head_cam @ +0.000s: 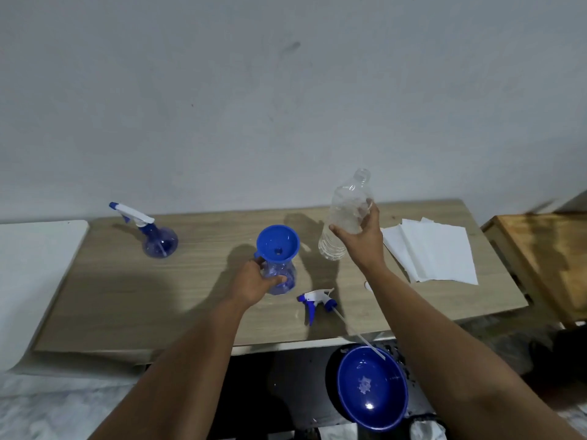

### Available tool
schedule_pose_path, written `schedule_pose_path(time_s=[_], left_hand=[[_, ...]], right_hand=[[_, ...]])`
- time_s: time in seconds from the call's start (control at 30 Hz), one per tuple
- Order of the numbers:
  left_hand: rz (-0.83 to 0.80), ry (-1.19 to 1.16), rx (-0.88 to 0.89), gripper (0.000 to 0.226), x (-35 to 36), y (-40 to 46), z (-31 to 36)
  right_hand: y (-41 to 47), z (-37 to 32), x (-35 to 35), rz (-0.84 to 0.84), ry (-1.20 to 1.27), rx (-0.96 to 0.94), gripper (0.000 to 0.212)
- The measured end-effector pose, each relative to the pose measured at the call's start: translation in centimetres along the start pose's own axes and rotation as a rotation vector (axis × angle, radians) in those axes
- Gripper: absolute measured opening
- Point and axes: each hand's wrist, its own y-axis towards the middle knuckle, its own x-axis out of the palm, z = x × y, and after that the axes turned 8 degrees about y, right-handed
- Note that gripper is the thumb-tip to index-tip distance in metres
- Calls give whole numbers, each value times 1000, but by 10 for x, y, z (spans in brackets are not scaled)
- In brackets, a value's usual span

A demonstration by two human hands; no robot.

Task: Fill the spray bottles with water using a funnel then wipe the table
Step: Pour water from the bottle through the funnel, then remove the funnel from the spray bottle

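Observation:
My left hand (254,281) grips the body of an uncapped blue spray bottle (283,276) standing mid-table, with a blue funnel (278,244) set in its neck. My right hand (365,235) holds a clear plastic water bottle (346,214), uncapped and nearly upright, just right of the funnel. The removed spray head (317,301) with its long dip tube lies on the table in front of the bottle. A second blue spray bottle (158,239) with its head on stands at the back left.
White paper towels (432,252) lie at the table's right side. A blue bowl (371,387) sits below the wooden table's (127,296) front edge. A small white cap (368,285) rests by my right forearm. A wooden stool (546,258) stands to the right.

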Motion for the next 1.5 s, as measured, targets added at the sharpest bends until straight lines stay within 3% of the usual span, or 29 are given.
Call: schedule_pose_path(time_s=[0.17,0.3,0.4,0.5,0.57,0.63,0.7,0.83,1.0,1.17,1.37,1.5], left_hand=[[0,17,13,37,1,-1,-1],[-1,-9,16,34,1,-4,0],[11,-8,28,36,0,-5,1],[7,-12,1,41,0,-5,0],[-19,-95,7,48,-1,-1,-5],[-58,-141,57,36,1,1,-8],[-60,-128,62,18,1,-5,-4],[-16,-122,50,23,0,-8,-7],[-13,-15,44,28,1,-4,-14],[-13,8,30,43,1,0,-17],[-20,0,63,31,-2,-5,-13],[-49,-8,41,35,-3,-5,-12]], right_hand=[[-46,10,-1,110,42,60,91],[-79,-2,9,184,113,-121,60],[-82,-22,24,139,123,-248,54],[-80,-47,41,0,86,-323,60],[-77,-68,49,-247,-18,-273,84],[-71,-84,57,-516,-273,-222,108],[-63,-91,65,-659,-541,-271,109],[-53,-96,71,-645,-706,-339,94],[-44,-105,69,-737,-844,-251,107],[-36,-116,77,-781,-937,-270,87],[-38,-127,92,-878,-1102,-240,106],[-40,-122,101,-912,-1228,-281,89]])
